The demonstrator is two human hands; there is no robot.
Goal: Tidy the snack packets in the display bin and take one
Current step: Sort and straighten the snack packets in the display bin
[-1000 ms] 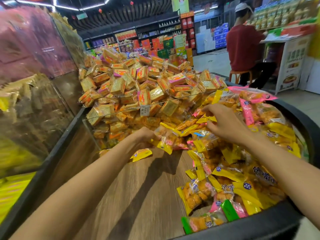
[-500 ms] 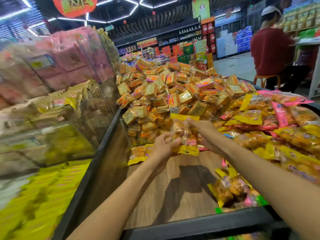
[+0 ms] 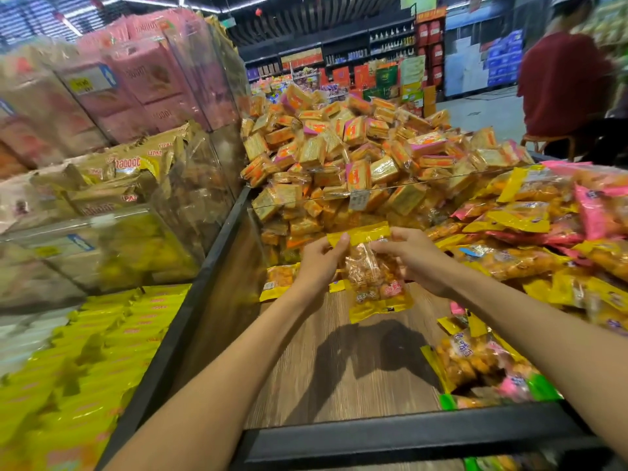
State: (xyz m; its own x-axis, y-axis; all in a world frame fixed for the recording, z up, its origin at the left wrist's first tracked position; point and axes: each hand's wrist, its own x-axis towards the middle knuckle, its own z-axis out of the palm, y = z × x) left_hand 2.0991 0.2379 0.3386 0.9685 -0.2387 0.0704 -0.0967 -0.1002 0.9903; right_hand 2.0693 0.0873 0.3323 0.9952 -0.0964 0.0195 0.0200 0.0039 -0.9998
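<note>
Left of the held packet (image 3: 375, 270), the left hand (image 3: 319, 263) is seen with thumb and fingers pinched on the packet's yellow top seal; right of it, the right hand (image 3: 413, 256) is curled round the same seal's other end. The packet is held hanging above the bin (image 3: 407, 440) floor, clear of the loose packets (image 3: 530, 256) heaped to its right. A firm pinch on the seal is judged best, so the contents are not crushed. Bare wooden floor lies below and nearer than the packet, bounded by the bin's black front rim and a clear divider beyond, so a lift straight back appears unobstructed.
</note>
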